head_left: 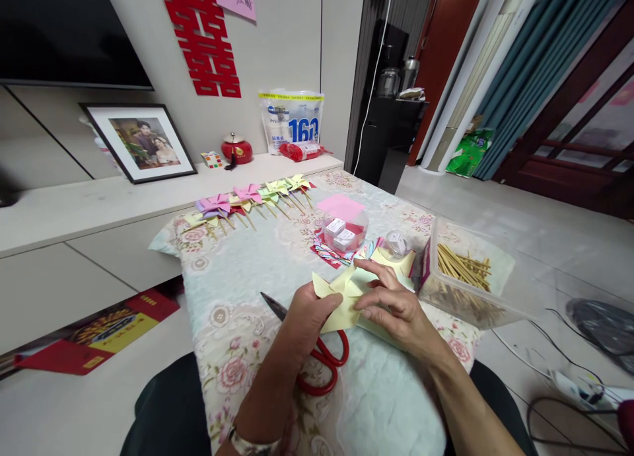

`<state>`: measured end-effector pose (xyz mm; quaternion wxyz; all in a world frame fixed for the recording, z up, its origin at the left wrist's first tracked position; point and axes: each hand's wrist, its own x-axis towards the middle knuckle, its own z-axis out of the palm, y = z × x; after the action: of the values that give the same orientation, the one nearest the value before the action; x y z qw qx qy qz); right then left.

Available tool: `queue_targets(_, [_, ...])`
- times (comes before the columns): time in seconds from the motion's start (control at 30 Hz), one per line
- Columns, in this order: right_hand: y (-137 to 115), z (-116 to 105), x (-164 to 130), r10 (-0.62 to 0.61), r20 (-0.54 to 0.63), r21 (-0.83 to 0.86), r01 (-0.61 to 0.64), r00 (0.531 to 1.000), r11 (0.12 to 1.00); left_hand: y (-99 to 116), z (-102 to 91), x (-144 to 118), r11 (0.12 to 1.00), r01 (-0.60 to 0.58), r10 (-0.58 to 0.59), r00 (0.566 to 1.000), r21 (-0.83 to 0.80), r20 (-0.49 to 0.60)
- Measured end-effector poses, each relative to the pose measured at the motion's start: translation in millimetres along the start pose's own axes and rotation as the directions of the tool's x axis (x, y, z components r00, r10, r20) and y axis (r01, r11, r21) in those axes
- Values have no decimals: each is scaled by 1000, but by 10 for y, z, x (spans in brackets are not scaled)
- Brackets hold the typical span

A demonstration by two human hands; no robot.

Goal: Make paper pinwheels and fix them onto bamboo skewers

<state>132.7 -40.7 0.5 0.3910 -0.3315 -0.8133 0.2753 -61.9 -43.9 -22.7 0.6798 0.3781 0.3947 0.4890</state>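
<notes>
Both forearms are reaching forward over the bench (238, 277), which a floral cloth is covering. The left hand (307, 317) is curling around the near left part of a pale yellow paper sheet (341, 297), thumb on top, so its grip is closing on the paper. The right hand (396, 304) is lying flat over the right side of the same sheet, fingers (369, 266) stretching leftward and pressing down; its grip is wide and resting rather than pinching. The sheet is sitting low over the middle of the bench, between the two hands, with folded points sticking up at its left edge.

A clear plastic box (470, 310) is standing just right of the right hand, holding thin wooden sticks (463, 266). Beyond the paper, a round clear tub (344, 234) is holding small white boxes, with a pink sheet lying on top. A small clear cup (396, 242) is standing beside it, near patterned papers (329, 252).

Red-handled scissors (321, 363) are lying under the left wrist, blade pointing away to the left. A row of finished paper pinwheels (247, 201) is lying along the far edge of the bench, well apart from the hands.
</notes>
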Motion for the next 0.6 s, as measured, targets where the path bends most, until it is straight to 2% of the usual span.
queue_targets(0.23, [-80,49,11,78,-21,-94,-80,997,992,13,21,-3,995,2,4,998,97,-63])
queue_targets(0.4, [-101,120,2,137,-90,-150,-149,986,977,3,20,5,989,15,-1,995,145,-98])
queue_targets(0.5, [-102,162,2,138,-154,-193,-167,978,967,-22,11,11,990,10,8,992,138,-129])
queue_targets(0.6, [-106,191,4,123,-162,-217,-157,979,964,-22,16,10,990,4,18,988,144,-154])
